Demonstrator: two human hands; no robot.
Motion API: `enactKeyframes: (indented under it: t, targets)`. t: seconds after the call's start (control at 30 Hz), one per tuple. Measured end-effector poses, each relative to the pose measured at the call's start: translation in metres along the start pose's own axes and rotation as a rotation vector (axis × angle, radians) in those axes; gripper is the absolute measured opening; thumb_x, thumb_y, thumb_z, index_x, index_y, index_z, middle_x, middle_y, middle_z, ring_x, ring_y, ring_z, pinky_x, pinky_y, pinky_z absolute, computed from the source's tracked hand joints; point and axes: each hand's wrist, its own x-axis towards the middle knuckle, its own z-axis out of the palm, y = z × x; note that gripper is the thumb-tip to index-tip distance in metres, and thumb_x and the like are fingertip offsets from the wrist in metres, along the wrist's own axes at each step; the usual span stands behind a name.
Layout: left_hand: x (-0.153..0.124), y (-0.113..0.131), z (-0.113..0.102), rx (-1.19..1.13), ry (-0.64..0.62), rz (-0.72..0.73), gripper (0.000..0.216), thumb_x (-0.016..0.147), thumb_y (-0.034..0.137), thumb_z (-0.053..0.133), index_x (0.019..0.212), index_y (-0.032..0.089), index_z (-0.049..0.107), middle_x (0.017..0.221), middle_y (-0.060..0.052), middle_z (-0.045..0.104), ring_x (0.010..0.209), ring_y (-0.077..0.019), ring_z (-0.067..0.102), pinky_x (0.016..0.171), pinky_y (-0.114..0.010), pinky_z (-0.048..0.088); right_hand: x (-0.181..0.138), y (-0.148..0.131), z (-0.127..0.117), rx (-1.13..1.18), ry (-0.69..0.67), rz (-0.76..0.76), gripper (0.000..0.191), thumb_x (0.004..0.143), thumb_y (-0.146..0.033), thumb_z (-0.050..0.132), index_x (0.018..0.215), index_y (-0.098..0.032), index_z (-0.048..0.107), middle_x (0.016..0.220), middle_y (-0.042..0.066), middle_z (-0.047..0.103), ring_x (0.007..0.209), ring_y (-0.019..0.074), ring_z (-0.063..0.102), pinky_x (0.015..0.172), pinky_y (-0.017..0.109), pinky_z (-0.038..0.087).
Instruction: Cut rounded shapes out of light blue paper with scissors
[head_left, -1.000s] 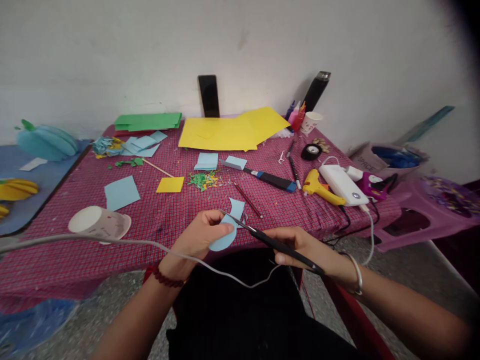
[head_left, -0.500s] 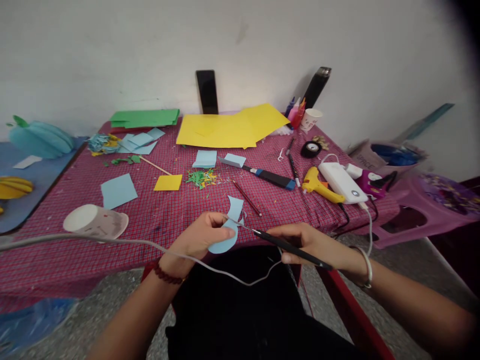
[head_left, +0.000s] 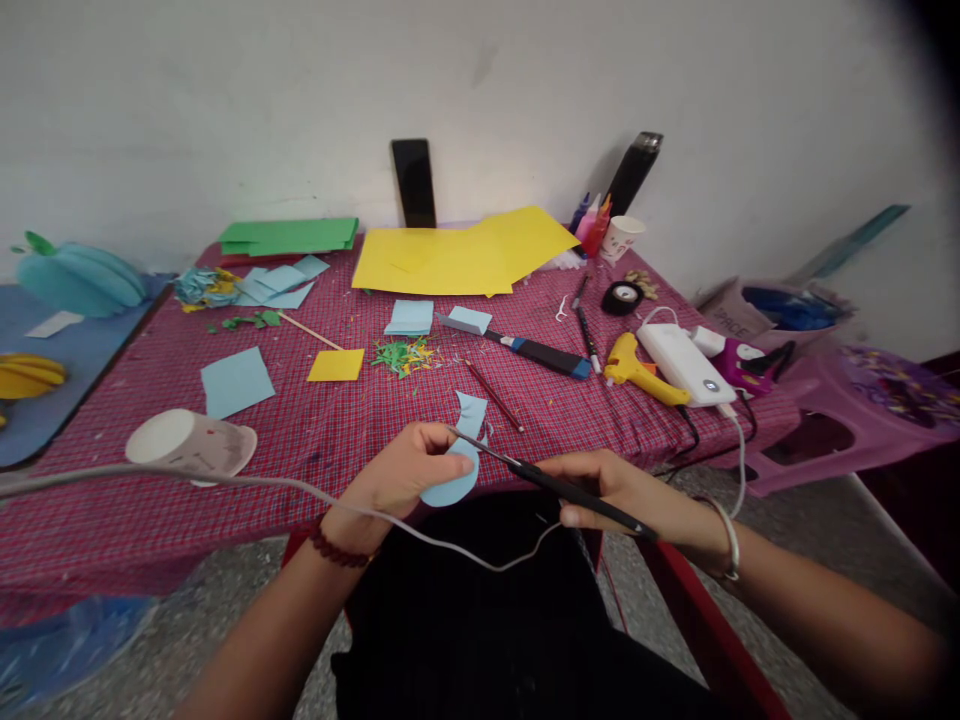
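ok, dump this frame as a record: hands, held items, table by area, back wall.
left_hand: left hand pinches blue paper piece between thumb and fingers
right_hand: right hand grips black-handled cutting tool, probably scissors
blade: crosses the paper in view; cut depth unclear
table_left: paper cup on its side
table_middle: green-and-yellow scraps, dark red pencil
table_right: yellow glue gun beside white box
table_back: large yellow sheets
wall: black phone propped against wall
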Motion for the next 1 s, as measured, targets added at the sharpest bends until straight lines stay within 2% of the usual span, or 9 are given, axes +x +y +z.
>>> enactKeyframes:
  t: [0.07, 0.13, 0.27, 0.37, 0.5, 0.6, 0.77, 0.87, 1.0]
  targets:
    - [0.000, 0.001, 0.000, -0.005, -0.007, 0.015, 0.018, 0.056, 0.025, 0.079, 0.060, 0.014, 0.065, 0.048, 0.002, 0.057, 0.040, -0.0061, 0.044, 0.041, -0.018, 0.030, 0.000, 0.000, -0.005, -0.079, 0.061, -0.001, 0.048, 0.078, -0.041, 0.068, 0.120, -0.018, 0.061, 0.101, 0.006, 0.068, 0.086, 0.0182, 0.064, 0.073, 0.029, 0.051]
    - [0.000, 0.002, 0.001, -0.020, -0.001, 0.055, 0.019, 0.058, 0.028, 0.079, 0.060, 0.014, 0.065, 0.049, 0.001, 0.057, 0.041, -0.0071, 0.046, 0.043, -0.019, 0.033, 0.001, 0.001, -0.016, -0.251, 0.199, -0.029, 0.047, 0.078, -0.038, 0.068, 0.121, -0.020, 0.060, 0.101, 0.006, 0.069, 0.086, 0.0194, 0.064, 0.074, 0.030, 0.052]
    - [0.000, 0.007, 0.003, -0.056, 0.058, 0.215, 0.021, 0.064, 0.033, 0.076, 0.062, 0.013, 0.067, 0.057, -0.002, 0.062, 0.053, -0.0103, 0.053, 0.054, -0.022, 0.040, 0.004, 0.012, -0.046, -0.829, 0.522, -0.117, 0.046, 0.082, -0.024, 0.059, 0.128, -0.021, 0.056, 0.115, 0.009, 0.065, 0.102, 0.0252, 0.062, 0.091, 0.042, 0.047]
    - [0.000, 0.012, 0.003, -0.090, 0.058, 0.285, 0.019, 0.070, 0.030, 0.072, 0.065, 0.012, 0.068, 0.063, -0.003, 0.062, 0.057, -0.0093, 0.050, 0.055, -0.021, 0.039, 0.006, 0.023, -0.064, -1.077, 0.574, -0.127, 0.042, 0.084, -0.020, 0.054, 0.126, -0.018, 0.056, 0.117, 0.013, 0.062, 0.104, 0.0263, 0.060, 0.094, 0.044, 0.046]
    - [0.000, 0.013, 0.003, -0.218, 0.060, 0.308, 0.012, 0.068, 0.023, 0.074, 0.069, 0.012, 0.069, 0.066, -0.003, 0.063, 0.061, -0.0096, 0.054, 0.055, -0.019, 0.042, 0.008, 0.021, -0.064, -1.149, 0.648, -0.183, 0.030, 0.086, -0.021, 0.053, 0.114, -0.018, 0.063, 0.108, 0.013, 0.063, 0.100, 0.0262, 0.060, 0.091, 0.044, 0.047]
    - [0.002, 0.011, 0.003, -0.316, 0.068, 0.269, 0.008, 0.066, 0.013, 0.073, 0.072, 0.012, 0.069, 0.069, -0.003, 0.065, 0.064, -0.0097, 0.059, 0.060, -0.018, 0.047, 0.017, 0.004, -0.042, -0.916, 0.726, -0.289, 0.022, 0.089, -0.027, 0.052, 0.105, -0.019, 0.064, 0.101, 0.011, 0.064, 0.096, 0.0249, 0.060, 0.090, 0.043, 0.046]
    - [0.001, 0.009, 0.005, -0.449, 0.080, 0.248, 0.014, 0.064, 0.005, 0.068, 0.075, 0.014, 0.070, 0.079, -0.003, 0.067, 0.072, -0.0105, 0.063, 0.068, -0.018, 0.053, 0.053, -0.025, 0.008, -0.107, 0.303, -0.388, 0.024, 0.088, -0.038, 0.057, 0.101, -0.018, 0.056, 0.094, 0.005, 0.064, 0.084, 0.0160, 0.060, 0.077, 0.032, 0.049]
    - [-0.001, 0.009, 0.005, -0.487, 0.064, 0.255, 0.016, 0.063, 0.004, 0.067, 0.075, 0.014, 0.070, 0.080, -0.002, 0.067, 0.074, -0.0099, 0.063, 0.070, -0.017, 0.053, 0.074, -0.028, 0.025, 0.150, 0.205, -0.383, 0.029, 0.081, -0.040, 0.065, 0.093, -0.016, 0.054, 0.083, 0.001, 0.061, 0.075, 0.0119, 0.058, 0.071, 0.028, 0.048]
    - [-0.001, 0.007, 0.001, -0.472, 0.034, 0.278, 0.018, 0.063, 0.003, 0.065, 0.076, 0.014, 0.069, 0.079, -0.002, 0.065, 0.073, -0.0091, 0.062, 0.070, -0.016, 0.052, 0.088, -0.021, 0.033, 0.402, 0.154, -0.327, 0.031, 0.077, -0.040, 0.070, 0.086, -0.016, 0.053, 0.077, 0.000, 0.062, 0.069, 0.0108, 0.060, 0.066, 0.026, 0.049]
